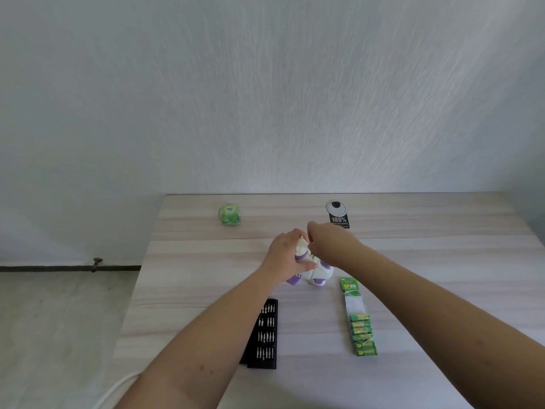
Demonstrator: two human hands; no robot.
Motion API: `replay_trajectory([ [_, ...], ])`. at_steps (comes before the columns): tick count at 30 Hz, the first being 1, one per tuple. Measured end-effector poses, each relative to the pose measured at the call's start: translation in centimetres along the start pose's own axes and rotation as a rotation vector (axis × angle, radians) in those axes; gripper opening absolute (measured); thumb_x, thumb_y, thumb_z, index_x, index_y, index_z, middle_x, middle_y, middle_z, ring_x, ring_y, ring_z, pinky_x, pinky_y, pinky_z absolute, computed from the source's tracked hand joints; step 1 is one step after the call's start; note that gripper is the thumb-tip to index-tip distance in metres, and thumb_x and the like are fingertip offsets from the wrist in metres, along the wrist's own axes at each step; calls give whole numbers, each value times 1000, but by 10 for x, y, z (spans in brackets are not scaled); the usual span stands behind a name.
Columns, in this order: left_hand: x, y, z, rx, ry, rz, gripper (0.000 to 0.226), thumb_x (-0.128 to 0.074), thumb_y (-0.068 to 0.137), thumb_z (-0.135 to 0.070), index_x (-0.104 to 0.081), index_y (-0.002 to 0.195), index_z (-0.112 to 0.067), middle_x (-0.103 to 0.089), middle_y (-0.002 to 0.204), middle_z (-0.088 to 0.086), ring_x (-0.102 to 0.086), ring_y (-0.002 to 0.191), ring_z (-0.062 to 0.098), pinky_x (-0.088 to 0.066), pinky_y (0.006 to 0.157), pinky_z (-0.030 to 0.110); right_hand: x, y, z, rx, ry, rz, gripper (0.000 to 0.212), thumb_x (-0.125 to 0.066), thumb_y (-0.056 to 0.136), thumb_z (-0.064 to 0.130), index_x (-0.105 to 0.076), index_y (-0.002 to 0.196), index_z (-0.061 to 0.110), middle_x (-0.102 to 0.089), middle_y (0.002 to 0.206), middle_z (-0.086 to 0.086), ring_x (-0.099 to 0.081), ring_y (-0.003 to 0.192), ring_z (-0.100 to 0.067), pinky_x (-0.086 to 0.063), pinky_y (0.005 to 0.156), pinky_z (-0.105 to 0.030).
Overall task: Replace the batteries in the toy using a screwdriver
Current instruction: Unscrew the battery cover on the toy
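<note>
The two bare forearms come closest to the camera, and they reach forward to the white and purple toy [312, 270], which stands on the wooden table [442, 261] between both hands. The left hand [284, 255] grips the toy from its left side, with the fingers curled over the upper part and the thumb pressed along the body. The right hand [330, 240] hovers just above and to the right of the toy with its fingers bent downward; it seems to pinch something thin at the top of the toy, perhaps the screwdriver, but I cannot tell this for sure. Behind the left wrist, nearer to the person, lies the black bit case [264, 335], and behind the right forearm lies the strip of green batteries [358, 326]. Beyond the hands stand a small green pack [229, 214] and a black tag [339, 221]. I judge that the step is to open the battery cover. To do it well, the left hand should hold the toy firmly so it does not turn, and the tool should stay straight in the screw and be pressed down while turning, otherwise the head may be damaged. The screw, the cover and the tool tip are hidden by the hands, and the bits are too small to distinguish.
</note>
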State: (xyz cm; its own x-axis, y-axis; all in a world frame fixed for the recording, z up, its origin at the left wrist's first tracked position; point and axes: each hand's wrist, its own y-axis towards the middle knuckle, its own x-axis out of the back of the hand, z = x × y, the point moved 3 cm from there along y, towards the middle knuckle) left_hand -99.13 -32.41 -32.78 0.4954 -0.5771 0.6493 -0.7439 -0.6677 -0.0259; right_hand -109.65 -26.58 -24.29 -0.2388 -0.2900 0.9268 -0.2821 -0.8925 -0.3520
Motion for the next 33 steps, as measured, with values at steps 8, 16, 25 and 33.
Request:
replay_trajectory([
  [8,0,-1,0,17,10,0,59,-87,63,-37,-53,110,-26,-55,92,-14,-48,95,12,-37,83,28,-4,5,-5,-81,-50,21,18,-44,94,20,-55,82,12,-64,81,-6,-61,74,-26,-47,61,-31],
  [16,-2,1,3,14,-12,5,55,-85,59,-43,-48,100,-35,-63,100,-12,-53,96,16,-44,88,36,1,2,-10,-50,83,89,26,-56,84,13,-51,109,11,-64,100,-8,-61,91,-25,-54,79,-41],
  [25,-1,0,2,23,-5,6,57,-88,62,-36,-54,106,-24,-57,92,-20,-52,98,16,-39,88,31,-3,3,-12,-58,28,36,16,-52,88,13,-58,98,24,-68,94,-3,-63,80,-23,-52,69,-33],
  [33,-3,2,5,19,-13,11,57,-86,60,-40,-53,106,-27,-63,99,-9,-53,98,18,-44,89,36,0,1,-14,-23,43,78,24,-47,93,31,-58,108,16,-69,97,-4,-61,92,-23,-49,72,-33],
])
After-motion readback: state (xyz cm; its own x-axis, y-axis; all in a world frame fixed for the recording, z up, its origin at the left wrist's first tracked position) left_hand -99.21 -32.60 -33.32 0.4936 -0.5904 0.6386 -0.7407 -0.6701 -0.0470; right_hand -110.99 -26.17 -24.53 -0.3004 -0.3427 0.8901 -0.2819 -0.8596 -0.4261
